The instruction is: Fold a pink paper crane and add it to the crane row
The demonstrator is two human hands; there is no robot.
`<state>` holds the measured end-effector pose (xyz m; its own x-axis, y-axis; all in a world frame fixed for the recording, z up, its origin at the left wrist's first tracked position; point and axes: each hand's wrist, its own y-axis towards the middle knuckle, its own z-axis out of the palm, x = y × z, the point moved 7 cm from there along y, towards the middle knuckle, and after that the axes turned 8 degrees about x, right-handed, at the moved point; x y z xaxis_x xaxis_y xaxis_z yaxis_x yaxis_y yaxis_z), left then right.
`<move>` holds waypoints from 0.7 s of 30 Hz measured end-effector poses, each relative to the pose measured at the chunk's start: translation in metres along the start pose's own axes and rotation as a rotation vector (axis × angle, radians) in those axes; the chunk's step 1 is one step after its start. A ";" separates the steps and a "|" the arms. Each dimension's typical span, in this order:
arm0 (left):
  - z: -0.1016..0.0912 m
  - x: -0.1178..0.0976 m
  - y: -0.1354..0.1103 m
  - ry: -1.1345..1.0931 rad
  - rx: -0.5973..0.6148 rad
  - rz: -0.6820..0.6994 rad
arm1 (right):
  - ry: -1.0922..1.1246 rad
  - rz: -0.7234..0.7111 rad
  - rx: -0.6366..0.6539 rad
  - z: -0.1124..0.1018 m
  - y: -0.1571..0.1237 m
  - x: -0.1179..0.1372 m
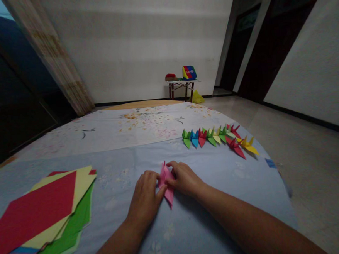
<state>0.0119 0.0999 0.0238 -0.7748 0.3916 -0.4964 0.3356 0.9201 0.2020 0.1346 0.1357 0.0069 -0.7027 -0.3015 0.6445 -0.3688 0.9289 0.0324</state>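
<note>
A pink folded paper [169,194], narrow and diamond-shaped, lies on the table in front of me, one point toward me and its split end away. My left hand [146,192] grips its left edge between thumb and fingers. From the other side my right hand [184,177] pinches its right edge, the thumb pressing near the middle. Both thumbs partly cover the paper. Farther off to the right stands a row of folded paper cranes [201,137] in green, blue, red and yellow.
A stack of coloured paper sheets [44,205], red on top, lies at the left. The round table wears a pale blue floral cloth [116,161]. Beyond it, a small side table [180,82] by the wall carries a multicoloured box [189,72].
</note>
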 end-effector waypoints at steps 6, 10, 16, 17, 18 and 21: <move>0.000 -0.017 -0.007 0.334 0.078 0.055 | -0.159 0.003 -0.065 -0.005 0.000 -0.005; 0.004 -0.023 -0.011 0.471 0.158 0.062 | -0.175 -0.057 -0.019 -0.003 0.003 -0.007; 0.012 -0.026 -0.015 0.489 0.300 0.098 | -0.098 -0.155 0.083 -0.003 0.003 -0.006; 0.013 -0.026 -0.015 0.476 0.301 0.094 | -0.093 -0.167 0.095 -0.004 0.003 -0.006; 0.013 -0.026 -0.015 0.462 0.300 0.091 | -0.089 -0.179 0.110 -0.004 0.003 -0.006; 0.013 -0.023 -0.016 0.415 0.291 0.083 | -0.080 -0.212 0.147 -0.005 0.004 -0.007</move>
<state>0.0313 0.0760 0.0212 -0.8666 0.4888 -0.1000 0.4947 0.8678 -0.0456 0.1412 0.1422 0.0059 -0.6442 -0.5070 0.5727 -0.5931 0.8039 0.0446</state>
